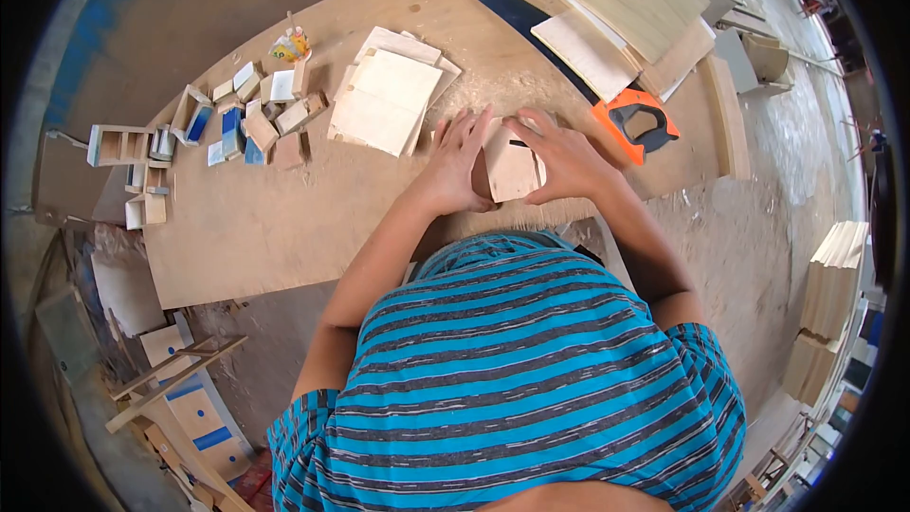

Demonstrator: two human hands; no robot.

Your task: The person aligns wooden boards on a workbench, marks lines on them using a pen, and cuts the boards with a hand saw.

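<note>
Near the front edge of the workbench, a small pale wooden piece (513,171) with a short black mark sits between my two hands. My left hand (455,163) grips its left side, fingers pointing away from me and thumb close to the near corner. On the opposite side, my right hand (567,159) curls round the right edge, its index finger near the far edge and thumb near the front. The underside of the piece is hidden. Just right of my right hand lies a handsaw (633,121) with an orange and black handle.
Stacked thin wooden sheets (384,100) lie beyond my left hand. Several small wood blocks (261,123) and a small glue bottle (290,44) are at the left of the workbench (284,237). More boards (645,5) are piled at the far right.
</note>
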